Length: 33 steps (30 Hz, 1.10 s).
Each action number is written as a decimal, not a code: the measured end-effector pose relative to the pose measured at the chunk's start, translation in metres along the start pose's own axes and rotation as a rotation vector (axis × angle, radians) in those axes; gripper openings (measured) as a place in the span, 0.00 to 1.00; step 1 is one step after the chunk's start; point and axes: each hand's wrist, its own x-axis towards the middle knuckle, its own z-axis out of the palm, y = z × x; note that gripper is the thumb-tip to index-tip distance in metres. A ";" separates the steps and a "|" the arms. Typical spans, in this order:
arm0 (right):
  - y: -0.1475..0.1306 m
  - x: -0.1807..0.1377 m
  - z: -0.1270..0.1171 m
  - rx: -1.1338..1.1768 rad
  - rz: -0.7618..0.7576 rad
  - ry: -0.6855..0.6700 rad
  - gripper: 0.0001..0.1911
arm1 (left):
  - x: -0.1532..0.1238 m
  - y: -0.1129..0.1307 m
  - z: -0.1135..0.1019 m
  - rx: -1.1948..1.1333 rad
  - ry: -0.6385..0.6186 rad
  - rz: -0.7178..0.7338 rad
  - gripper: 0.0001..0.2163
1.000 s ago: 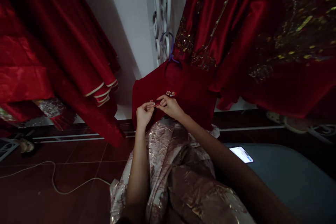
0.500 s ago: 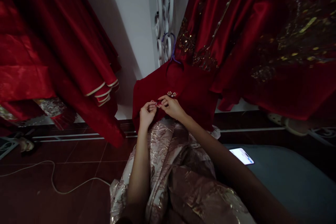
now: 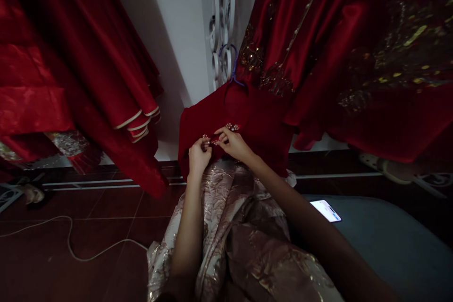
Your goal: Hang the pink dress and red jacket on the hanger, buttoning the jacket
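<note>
A dark red garment [image 3: 264, 125] hangs on a purple hanger [image 3: 230, 63] in front of me. My left hand [image 3: 198, 155] and my right hand [image 3: 235, 145] meet at its front, both pinched on a small pearl-trimmed fastening [image 3: 214, 140]. A second beaded fastening [image 3: 232, 127] sits just above my right hand. A shiny pink-gold brocade skirt [image 3: 244, 236] spreads below my arms.
Red satin dresses hang at the left [image 3: 81, 71] and right [image 3: 354, 56], the right one with gold embroidery. A lit phone [image 3: 325, 210] lies on a grey-blue seat [image 3: 396, 245]. A white cable [image 3: 71, 240] trails over the dark red floor tiles. White wall and scrolled ironwork [image 3: 221, 23] stand behind.
My hands stay at the same fastening; the fingers have drawn slightly closer together and the view has shifted a little.
</note>
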 end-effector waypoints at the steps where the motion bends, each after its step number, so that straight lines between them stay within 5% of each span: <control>1: -0.001 0.000 0.000 0.001 -0.001 -0.004 0.15 | 0.001 -0.001 0.000 -0.030 -0.002 -0.013 0.14; 20: 0.001 -0.001 0.018 -0.006 -0.040 0.086 0.11 | 0.003 -0.011 0.007 -0.175 0.115 -0.111 0.09; 33: 0.000 -0.004 0.020 0.045 -0.035 0.112 0.09 | 0.004 -0.020 0.007 -0.152 0.109 -0.043 0.10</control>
